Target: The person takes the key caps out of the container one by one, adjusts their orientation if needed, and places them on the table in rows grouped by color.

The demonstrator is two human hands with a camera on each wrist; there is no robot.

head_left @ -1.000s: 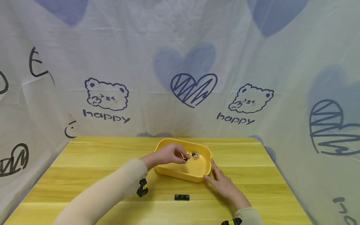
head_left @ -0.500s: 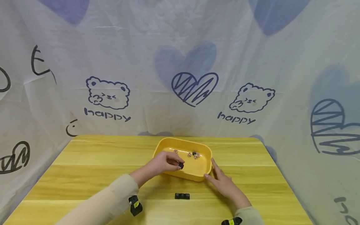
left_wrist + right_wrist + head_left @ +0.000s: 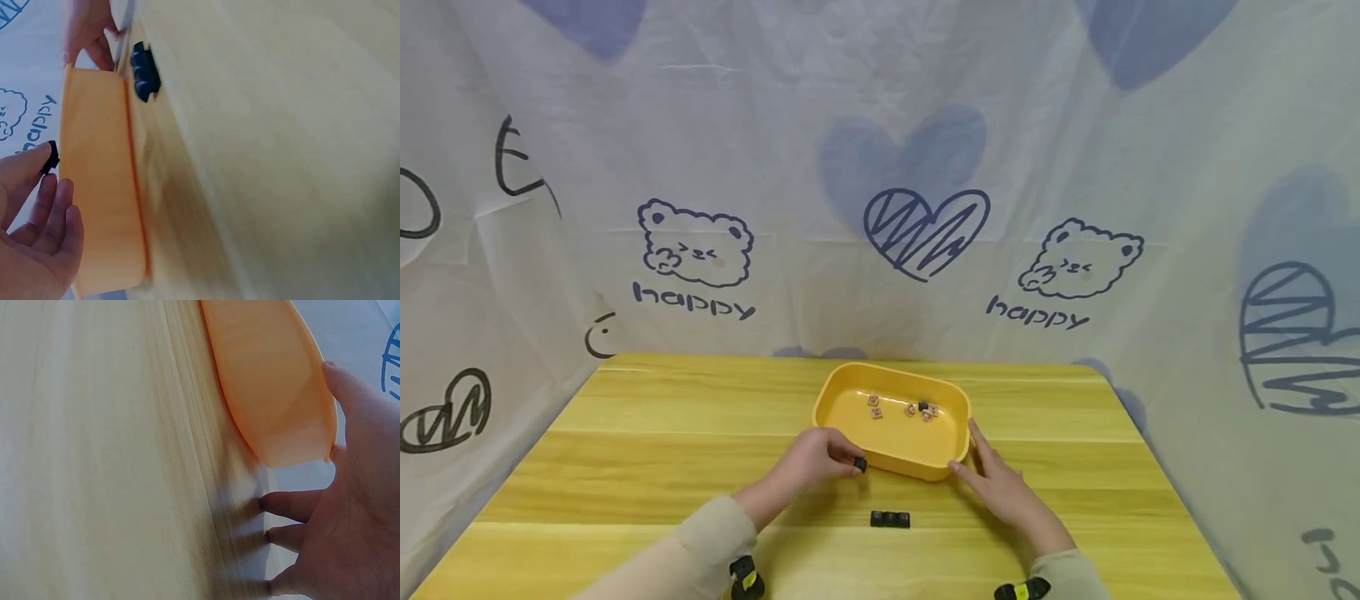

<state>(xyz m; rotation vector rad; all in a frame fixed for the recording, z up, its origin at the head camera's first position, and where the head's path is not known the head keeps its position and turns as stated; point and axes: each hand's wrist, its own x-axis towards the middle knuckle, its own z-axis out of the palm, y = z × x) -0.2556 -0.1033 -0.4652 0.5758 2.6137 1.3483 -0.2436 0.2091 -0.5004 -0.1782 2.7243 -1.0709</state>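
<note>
Between its thumb and fingertips my left hand (image 3: 811, 460) pinches a small black block (image 3: 861, 463), just in front of the yellow tray (image 3: 902, 463). The block (image 3: 51, 156) shows edge-on in the left wrist view. My right hand (image 3: 1006, 493) rests against the tray's right front corner, thumb and index finger touching it from outside. In the right wrist view, the other fingers (image 3: 287, 506) are spread and mostly straight. Three black blocks (image 3: 891, 519) stand joined in a short row on the table, nearer me. Inside the tray lie several small tan pieces (image 3: 876, 412) and one black piece (image 3: 923, 406).
The wood-grained table (image 3: 700, 417) runs back to a pale curtain (image 3: 790, 167) printed with hearts, bears and words. Each wrist wears a black camera strap, the left one (image 3: 746, 577) close to the table's front.
My left hand has come out of the tray toward me, carrying the black block over the front rim. The right hand has stayed at the tray's corner.
</note>
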